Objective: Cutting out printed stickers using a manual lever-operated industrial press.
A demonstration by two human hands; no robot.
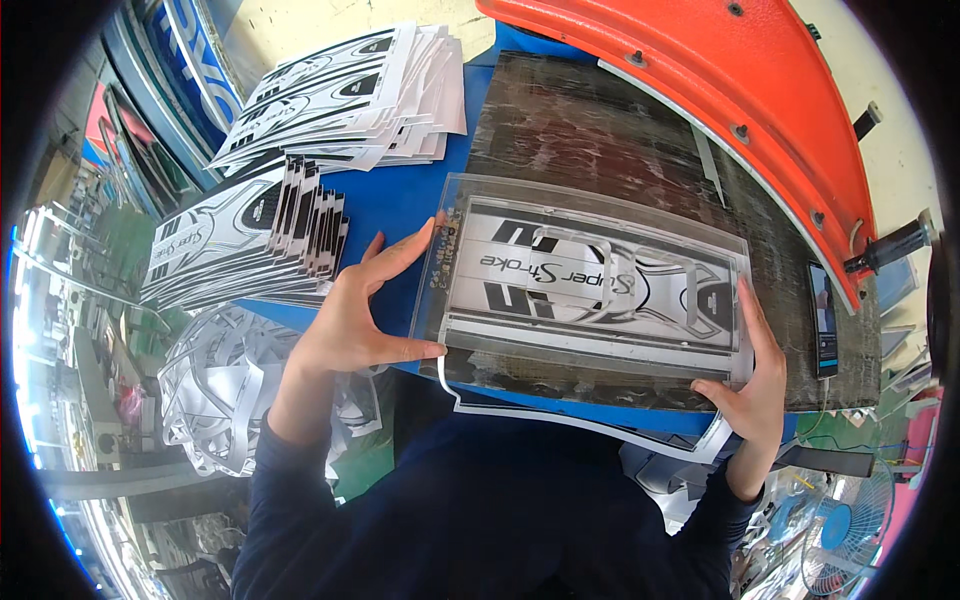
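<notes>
"Two hands in the head view, left hand (350, 310) and right hand (755, 390): how do they stand?"

"Both wide. The left hand has thumb and fingers well spread, touching the left end of a clear frame (590, 363). The right hand has its fingers along the right end and its thumb at the near edge. So the frame sits between them; how firmly they press, I can't tell."

"Where's the frame, then?"

"Right in front of the person, over a dark, scuffed board (570, 120) on the blue counter (385, 195). A black-and-white sheet (500, 262) shows through it."

"And that white line below?"

"A strip (570, 424). It runs from beside the left thumb, bends, and follows the near edge across to the right wrist."

"What's on the left?"

"Two piles of printed sheets: a far stack (330, 95), loosely fanned, and a near stack (215, 235) beside the left hand. Below that one is a tangle of white scraps (215, 395)."

"On the right?"

"A curved red beam (740, 75) across the board's far side, a phone (824, 320) near the right edge and, lower down, a fan (838, 525)."
</notes>
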